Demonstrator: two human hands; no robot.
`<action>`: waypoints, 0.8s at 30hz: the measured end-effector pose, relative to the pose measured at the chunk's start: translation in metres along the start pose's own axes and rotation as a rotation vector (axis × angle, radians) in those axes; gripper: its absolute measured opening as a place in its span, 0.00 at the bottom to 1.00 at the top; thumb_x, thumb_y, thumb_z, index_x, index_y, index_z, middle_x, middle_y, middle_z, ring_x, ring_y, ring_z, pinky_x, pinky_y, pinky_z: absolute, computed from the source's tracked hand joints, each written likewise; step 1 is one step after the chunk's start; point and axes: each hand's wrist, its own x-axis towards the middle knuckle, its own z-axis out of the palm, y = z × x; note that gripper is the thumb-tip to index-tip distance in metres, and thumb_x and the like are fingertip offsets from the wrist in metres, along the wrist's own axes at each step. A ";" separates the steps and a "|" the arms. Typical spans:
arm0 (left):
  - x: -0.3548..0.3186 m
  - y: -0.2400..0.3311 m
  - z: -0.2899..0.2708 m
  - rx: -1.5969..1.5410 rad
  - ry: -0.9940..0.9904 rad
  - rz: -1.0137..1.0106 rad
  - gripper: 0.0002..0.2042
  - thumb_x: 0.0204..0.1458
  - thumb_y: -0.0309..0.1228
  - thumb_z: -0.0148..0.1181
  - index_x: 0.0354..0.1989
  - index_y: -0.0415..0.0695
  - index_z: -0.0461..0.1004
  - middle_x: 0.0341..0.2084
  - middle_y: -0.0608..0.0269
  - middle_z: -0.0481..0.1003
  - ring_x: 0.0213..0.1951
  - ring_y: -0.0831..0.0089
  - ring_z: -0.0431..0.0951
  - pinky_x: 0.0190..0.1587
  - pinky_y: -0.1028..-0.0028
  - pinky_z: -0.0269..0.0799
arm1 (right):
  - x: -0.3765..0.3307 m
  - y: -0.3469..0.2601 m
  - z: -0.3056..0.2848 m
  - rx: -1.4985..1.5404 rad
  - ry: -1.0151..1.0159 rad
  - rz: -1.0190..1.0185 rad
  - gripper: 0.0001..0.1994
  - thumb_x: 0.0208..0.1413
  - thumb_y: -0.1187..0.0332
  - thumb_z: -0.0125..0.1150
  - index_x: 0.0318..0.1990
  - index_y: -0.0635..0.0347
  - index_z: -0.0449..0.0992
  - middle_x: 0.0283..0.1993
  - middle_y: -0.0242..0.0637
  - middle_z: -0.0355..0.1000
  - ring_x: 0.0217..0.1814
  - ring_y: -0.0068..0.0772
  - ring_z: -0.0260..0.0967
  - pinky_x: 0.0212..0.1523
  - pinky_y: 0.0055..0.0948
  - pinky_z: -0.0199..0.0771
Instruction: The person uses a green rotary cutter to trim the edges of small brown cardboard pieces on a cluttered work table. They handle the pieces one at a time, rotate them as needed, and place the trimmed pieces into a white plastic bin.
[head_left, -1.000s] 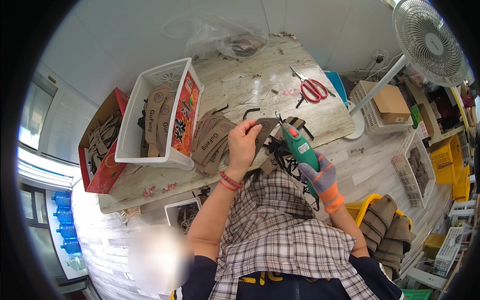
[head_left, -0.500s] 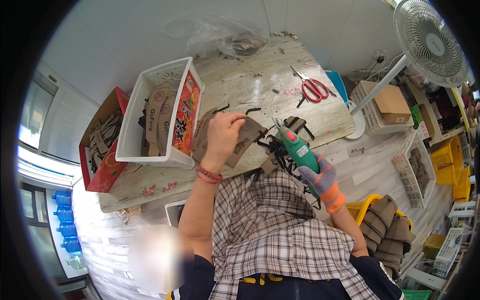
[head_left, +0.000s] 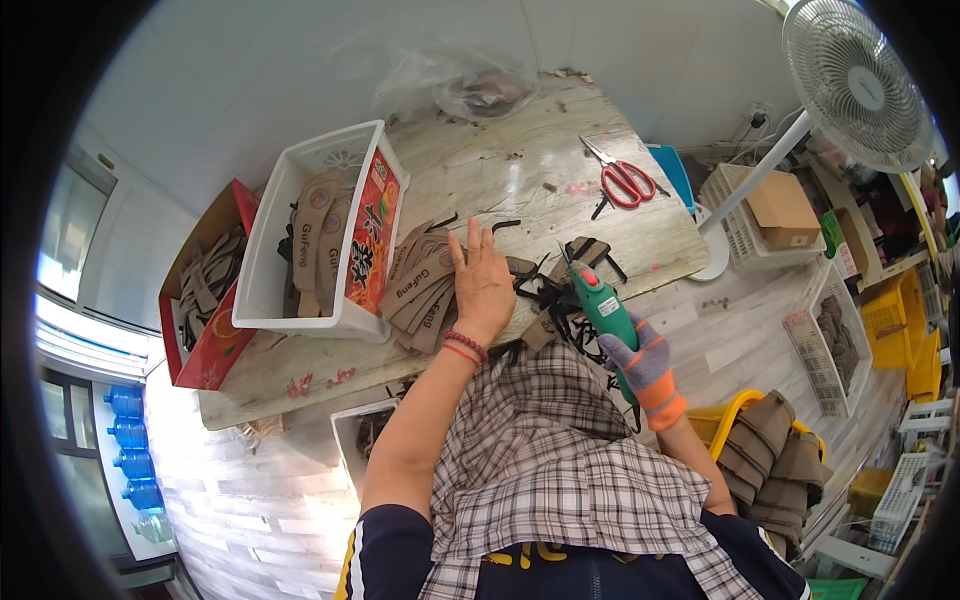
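My left hand (head_left: 481, 281) lies flat, fingers spread, on a pile of brown cardboard tags (head_left: 425, 286) on the worn wooden table (head_left: 500, 180). My right hand (head_left: 640, 360), in a grey and orange glove, grips a green hand-held power tool (head_left: 603, 306) with its tip pointing up toward the table's near edge. Black cords and a few loose tags (head_left: 556, 292) lie between the two hands.
A white basket (head_left: 277, 250) with brown tags and a red packet stands left of the pile. A red box (head_left: 205, 300) sits further left. Red scissors (head_left: 622, 180) lie at the far right, a clear plastic bag (head_left: 470, 85) at the back. A standing fan (head_left: 858, 80) is right.
My left hand moved from holding a piece up beside the tool, leftward and down onto the tag pile, now flat. The right hand with the tool stayed nearly still.
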 end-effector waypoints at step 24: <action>0.018 0.011 -0.021 -1.693 0.283 -0.456 0.05 0.55 0.21 0.54 0.38 0.39 0.67 0.30 0.64 0.76 0.31 0.81 0.74 0.34 0.80 0.71 | -0.005 -0.011 0.016 0.008 0.008 -0.033 0.24 0.48 0.65 0.69 0.50 0.67 0.70 0.31 0.32 0.74 0.28 0.15 0.69 0.28 0.17 0.70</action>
